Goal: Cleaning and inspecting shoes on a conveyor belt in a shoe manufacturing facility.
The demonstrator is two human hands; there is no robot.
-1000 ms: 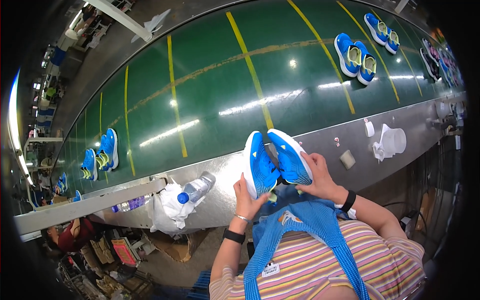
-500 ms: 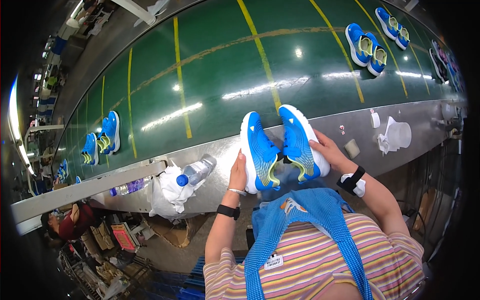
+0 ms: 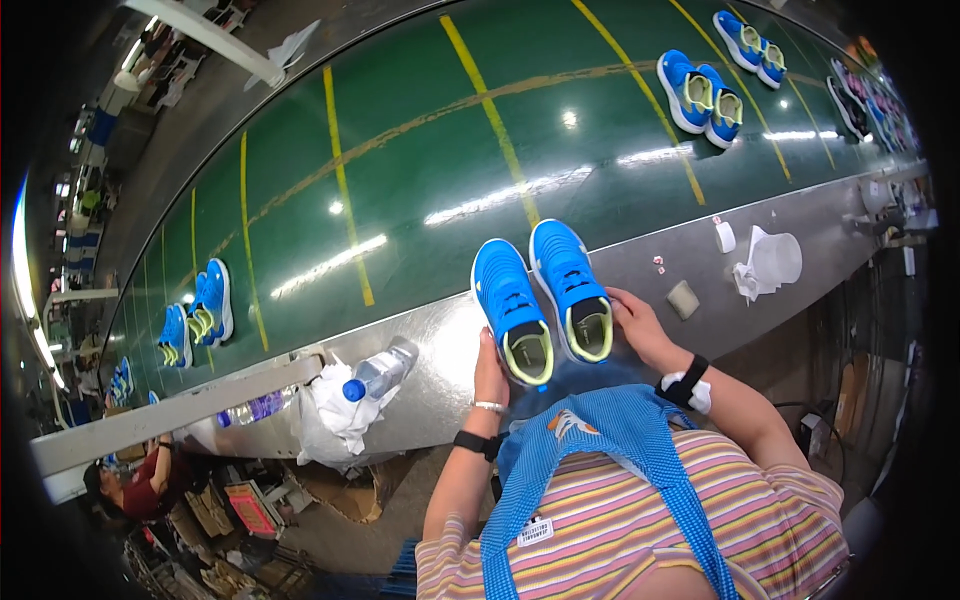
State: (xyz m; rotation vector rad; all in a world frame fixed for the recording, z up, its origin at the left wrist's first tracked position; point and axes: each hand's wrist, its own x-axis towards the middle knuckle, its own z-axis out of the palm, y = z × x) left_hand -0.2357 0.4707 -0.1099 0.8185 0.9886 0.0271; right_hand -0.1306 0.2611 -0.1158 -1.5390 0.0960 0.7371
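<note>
In front of my apron I hold a pair of blue sneakers with white soles and pale yellow-green collar linings. Their toes point away toward the green belt, and their openings face up toward me. My left hand (image 3: 490,375) is closed along the outer side of the left sneaker (image 3: 507,290), near its heel. The right sneaker (image 3: 570,272) is gripped at its outer heel side by my right hand (image 3: 638,325), fingers partly hidden behind it. The two shoes are side by side, a narrow gap between their toes.
Beyond the metal ledge (image 3: 440,400) runs a green belt (image 3: 400,220) with yellow lines, carrying more blue sneakers (image 3: 688,92) (image 3: 212,300). A bottle (image 3: 382,372) and white bag (image 3: 335,415) lie left; a tape roll (image 3: 775,265) and beige block (image 3: 683,300) right. A person (image 3: 145,490) is at lower left.
Both sneakers have turned from lying with sides up and soles outward to tops up, and their toes have come closer together. The person at lower left has shifted.
</note>
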